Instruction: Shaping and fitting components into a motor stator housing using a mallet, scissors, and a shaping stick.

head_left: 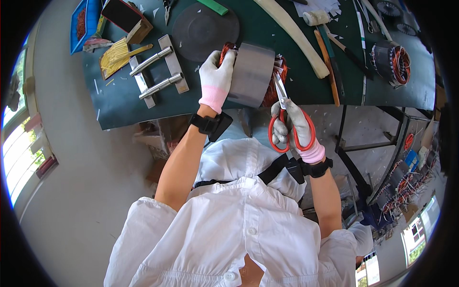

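Observation:
A grey metal motor stator lies on its side at the table's front edge, with copper windings bulging from both ends. My left hand, in a white glove with a pink cuff, is closed around its left end at the copper coil. In my gloved right hand is a pair of scissors with red handles. Their blades point up at the right-hand windings, next to white strips of insulation. The blade tips are partly lost among the wires and strips.
On the green table stand a metal frame with two rods, a dark round disc, a mallet, a pale curved strip and another wound stator. A blue bin sits far left.

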`<state>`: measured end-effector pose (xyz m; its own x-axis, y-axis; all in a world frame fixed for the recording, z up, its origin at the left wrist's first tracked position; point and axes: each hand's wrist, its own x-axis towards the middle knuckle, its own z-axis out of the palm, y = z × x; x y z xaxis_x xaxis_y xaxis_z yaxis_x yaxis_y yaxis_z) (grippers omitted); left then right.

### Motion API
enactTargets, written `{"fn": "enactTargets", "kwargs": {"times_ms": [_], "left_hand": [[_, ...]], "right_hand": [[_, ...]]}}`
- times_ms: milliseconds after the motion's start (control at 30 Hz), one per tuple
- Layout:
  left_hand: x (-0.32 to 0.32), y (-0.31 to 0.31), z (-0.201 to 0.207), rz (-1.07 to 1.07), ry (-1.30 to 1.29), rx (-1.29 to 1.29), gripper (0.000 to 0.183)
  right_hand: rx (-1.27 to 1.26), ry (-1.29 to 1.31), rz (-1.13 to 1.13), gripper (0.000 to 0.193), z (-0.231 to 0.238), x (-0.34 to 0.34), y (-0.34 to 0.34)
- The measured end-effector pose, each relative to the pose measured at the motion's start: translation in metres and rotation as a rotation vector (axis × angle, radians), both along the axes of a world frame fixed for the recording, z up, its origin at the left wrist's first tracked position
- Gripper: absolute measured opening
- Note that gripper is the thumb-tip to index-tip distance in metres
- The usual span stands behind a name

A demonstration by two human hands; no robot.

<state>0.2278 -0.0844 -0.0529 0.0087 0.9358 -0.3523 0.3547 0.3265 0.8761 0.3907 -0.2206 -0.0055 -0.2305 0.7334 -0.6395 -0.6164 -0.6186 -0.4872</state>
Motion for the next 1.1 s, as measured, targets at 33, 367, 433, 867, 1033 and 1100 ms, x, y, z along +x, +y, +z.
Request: {"fn": "enactTargets", "kwargs": {"times_ms": [33, 367, 433, 867, 1033, 1100], "left_hand": [[-0.001, -0.002, 0.001, 0.0, -0.02, -0.015, 0.032], [-0.018, -0.006, 0.014, -0.084, 0.009, -0.233, 0.039], [-0.009, -0.001, 0.018, -0.066, 0.054, -0.318, 0.049], [-0.01, -0.012, 0.008, 0.013, 0.01, -0.226, 0.047], [-0.011, -0.014, 0.005, 0.013, 0.026, -0.2, 0.044], [-0.01, -0.014, 0.005, 0.019, 0.014, -0.191, 0.043]], "right_hand": [[-0.001, -0.002, -0.001, 0.046, -0.002, 0.002, -0.003], [0.011, 0.048, 0.128, 0.044, 0.009, 0.008, -0.039], [0.022, 0.135, 0.066, 0.053, 0.003, 0.003, -0.033], [0.101, 0.295, -0.063, 0.054, -0.029, -0.01, -0.034], [0.055, 0.273, 0.003, 0.053, -0.026, -0.006, -0.034], [0.048, 0.33, 0.023, 0.052, -0.025, -0.004, -0.034]]}}
